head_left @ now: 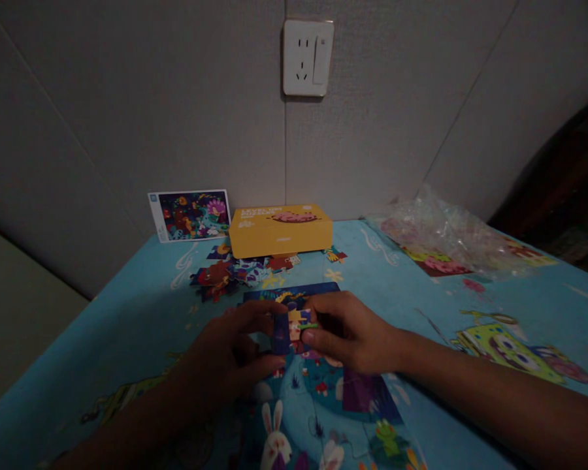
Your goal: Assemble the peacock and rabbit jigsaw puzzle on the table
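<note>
My left hand [247, 333] pinches a mostly dark blue puzzle piece [281, 334] at its left side. From the other side, my right hand [347, 333] grips a brighter puzzle piece [295, 326] with yellow, pink and green on it. The two pieces meet edge to edge; whether they interlock I cannot tell. Both hands are raised over the partly assembled puzzle [298, 405], which shows white rabbits, a frog and a pale blue path. My hands cover some of its upper part.
Loose puzzle pieces [215, 277] lie in a heap before a yellow puzzle box [280, 232]. A reference picture card [191, 215] leans on the wall left of it. Crumpled clear plastic [445, 228] covers printed sheets at right. A socket plate [308, 59] is on the wall.
</note>
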The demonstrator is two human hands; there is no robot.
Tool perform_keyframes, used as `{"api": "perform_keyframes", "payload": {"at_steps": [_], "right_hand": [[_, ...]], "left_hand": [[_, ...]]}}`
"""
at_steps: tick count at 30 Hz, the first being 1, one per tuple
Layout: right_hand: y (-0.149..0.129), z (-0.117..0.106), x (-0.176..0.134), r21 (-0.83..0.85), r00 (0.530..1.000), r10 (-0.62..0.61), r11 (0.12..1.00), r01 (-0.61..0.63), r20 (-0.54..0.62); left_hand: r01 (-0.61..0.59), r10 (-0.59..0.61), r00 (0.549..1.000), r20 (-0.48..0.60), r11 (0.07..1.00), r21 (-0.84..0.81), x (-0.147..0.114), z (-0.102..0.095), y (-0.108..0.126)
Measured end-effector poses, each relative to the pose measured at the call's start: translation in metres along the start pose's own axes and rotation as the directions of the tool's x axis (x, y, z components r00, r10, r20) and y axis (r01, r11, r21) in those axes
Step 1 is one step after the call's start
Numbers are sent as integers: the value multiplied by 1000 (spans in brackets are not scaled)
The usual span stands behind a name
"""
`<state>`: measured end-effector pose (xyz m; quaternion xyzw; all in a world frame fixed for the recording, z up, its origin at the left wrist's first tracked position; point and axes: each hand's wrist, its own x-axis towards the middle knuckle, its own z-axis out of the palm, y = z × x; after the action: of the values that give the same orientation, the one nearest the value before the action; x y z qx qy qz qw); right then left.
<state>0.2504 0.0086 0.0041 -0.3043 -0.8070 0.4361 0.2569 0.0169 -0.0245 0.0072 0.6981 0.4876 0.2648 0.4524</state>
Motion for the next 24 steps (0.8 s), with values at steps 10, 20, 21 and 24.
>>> {"api": "perform_keyframes", "payload": {"at_steps": [10, 20, 21, 24], "right_hand": [[0, -5, -2, 275, 993, -34, 961, 1, 116], [3, -5, -3, 345, 989, -8, 938, -44, 148], [3, -5, -3, 345, 989, 1, 937, -53, 148], [3, -4, -3, 356, 988, 23, 931, -76, 151]], "left_hand": [[4, -4, 1000, -16, 1000, -11, -2, 0, -1], [-109, 112, 993, -32, 992, 69, -3, -1, -5], [-117, 121, 992, -38, 990, 84, -3, -1, -5], [-157, 163, 986, -38, 979, 129, -3, -1, -5]]}}
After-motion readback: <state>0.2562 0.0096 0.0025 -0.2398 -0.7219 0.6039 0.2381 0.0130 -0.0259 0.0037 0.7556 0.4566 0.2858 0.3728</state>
